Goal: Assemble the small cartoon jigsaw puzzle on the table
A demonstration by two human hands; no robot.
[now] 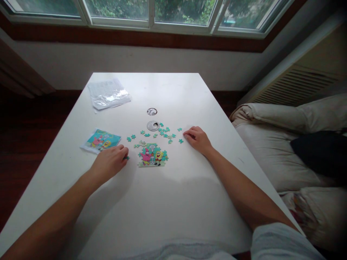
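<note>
Near the middle of the white desk (189,202), a joined part of a jigsaw puzzle (152,156) lies flat, and on it three cartoon figures are already readable. Its lower edge looks straight, while the upper and right edges are uneven, so I judge that the central picture is mostly put together and that the green surroundings are left to do. Many loose pieces (165,135) are scattered beyond it, most of them behind and to the right, and a few toward the left. Some pale pieces (140,143) are at its upper left corner; perhaps they are joined to it, but at this small size I cannot be certain. Both hands rest apart from the joined part. The left hand (111,159) has its fingers curled beside the printed packet (104,140), and a small teal piece (126,157) shows at the fingertips; whether it is pinched or only touched, I am not able to say. The right hand (199,139) is bent near two outer loose pieces, its fingertips close together, and what may be under them is hidden. The marking on the two round objects (153,125) is not clear.
</note>
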